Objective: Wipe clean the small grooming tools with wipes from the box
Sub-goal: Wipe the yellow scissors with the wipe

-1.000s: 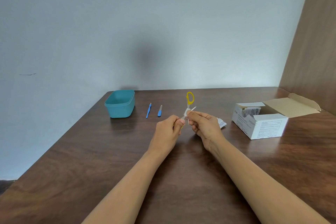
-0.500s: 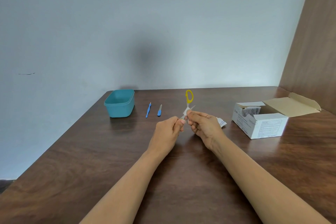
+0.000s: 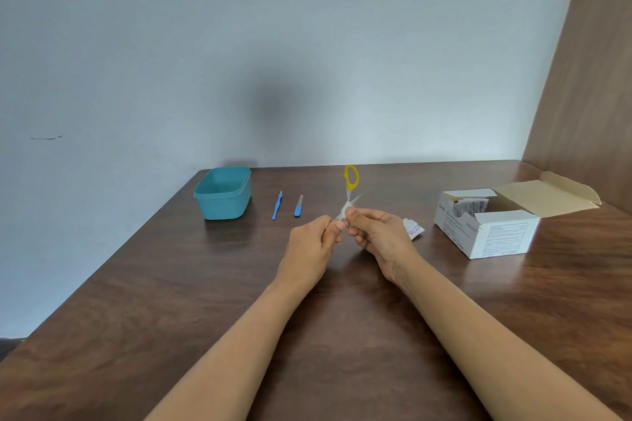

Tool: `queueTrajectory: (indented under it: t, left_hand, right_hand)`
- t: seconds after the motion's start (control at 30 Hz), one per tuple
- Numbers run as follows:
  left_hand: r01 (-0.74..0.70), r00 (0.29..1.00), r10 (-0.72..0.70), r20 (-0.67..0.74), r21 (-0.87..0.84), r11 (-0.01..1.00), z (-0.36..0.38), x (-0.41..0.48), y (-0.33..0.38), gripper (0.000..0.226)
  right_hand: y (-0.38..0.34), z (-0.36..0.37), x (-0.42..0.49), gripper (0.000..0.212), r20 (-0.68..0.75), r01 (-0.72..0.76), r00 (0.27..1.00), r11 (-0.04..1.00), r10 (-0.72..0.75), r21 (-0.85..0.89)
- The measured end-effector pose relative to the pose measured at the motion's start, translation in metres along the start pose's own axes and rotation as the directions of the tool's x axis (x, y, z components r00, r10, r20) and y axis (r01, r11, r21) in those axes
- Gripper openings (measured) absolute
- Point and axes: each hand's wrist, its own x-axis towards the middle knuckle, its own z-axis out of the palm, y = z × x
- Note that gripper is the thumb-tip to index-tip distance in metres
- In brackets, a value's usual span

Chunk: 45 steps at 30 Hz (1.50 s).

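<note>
- Head view, and both hands meet over the table point(image 3: 171, 284), left of the open wipe box point(image 3: 506, 236).
- Left hand point(image 3: 313, 244) is clenched, thumb and fingers pinching the low end of the scissors point(image 3: 351, 178).
- Scissors stand nearly upright in the air, yellow handle loop on top, a thin metal tip poking down between the two hands.
- Right hand point(image 3: 383, 237) has its fingers curled in, squeezing a white wipe point(image 3: 347, 207) against the scissors just under the yellow loop.
- Exactly how much of the blades the wipe covers, I cannot tell; it is small and blurred.
- A torn white wrapper point(image 3: 414, 230) lies flat between the right hand and the box, just beside the box's left end.
- Box flap is thrown back to the right, with packets point(image 3: 472, 207) showing inside.
- Farther left of the box, past the hands, a nail file point(image 3: 298, 207) and a slim blue tool point(image 3: 277, 206) lie side by side, apart from each other.
- Farthest from the box sits a teal tub point(image 3: 222, 193), near the table's back-left corner.
</note>
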Motion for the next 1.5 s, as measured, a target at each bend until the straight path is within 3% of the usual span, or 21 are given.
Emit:
queueTrajectory:
  t: [0.3, 0.53, 0.87, 1.07, 1.37, 1.5]
  left_hand:
    - [-0.03, 0.994, 0.028, 0.11, 0.014, 0.999, 0.0022, 0.0004, 0.0, 0.035]
    - [-0.028, 0.996, 0.025, 0.091, 0.036, 0.999, 0.0015, 0.0003, -0.0025, 0.035]
    - [-0.039, 0.992, 0.035, 0.119, 0.033, 0.999, 0.0034, -0.0004, 0.005, 0.034]
    - [-0.019, 0.998, 0.016, 0.068, 0.053, 0.998, 0.0017, 0.0001, -0.0016, 0.035]
    - [-0.052, 0.992, 0.049, 0.113, 0.024, 0.998, 0.0036, 0.0002, 0.0061, 0.035]
    - [-0.047, 0.995, 0.045, 0.094, 0.018, 0.999, 0.002, -0.0004, 0.0016, 0.035]
  right_hand:
    - [-0.0054, -0.0051, 0.0038, 0.012, -0.104, -0.018, 0.994, 0.98, 0.039, 0.198]
    - [-0.002, -0.0045, 0.0053, 0.01, -0.051, -0.03, 0.998, 0.995, 0.035, 0.093]
    - [0.0016, -0.0011, 0.0067, 0.016, -0.21, 0.042, 0.978, 0.979, 0.001, 0.2]
    - [0.0028, 0.0007, 0.004, 0.014, -0.106, 0.008, 0.994, 1.0, -0.008, 0.001]
    - [-0.0025, -0.0005, 0.0045, 0.015, -0.235, 0.041, 0.972, 0.982, 0.003, 0.182]
    - [0.0012, -0.0015, 0.0057, 0.015, -0.172, 0.027, 0.985, 0.995, -0.011, 0.095]
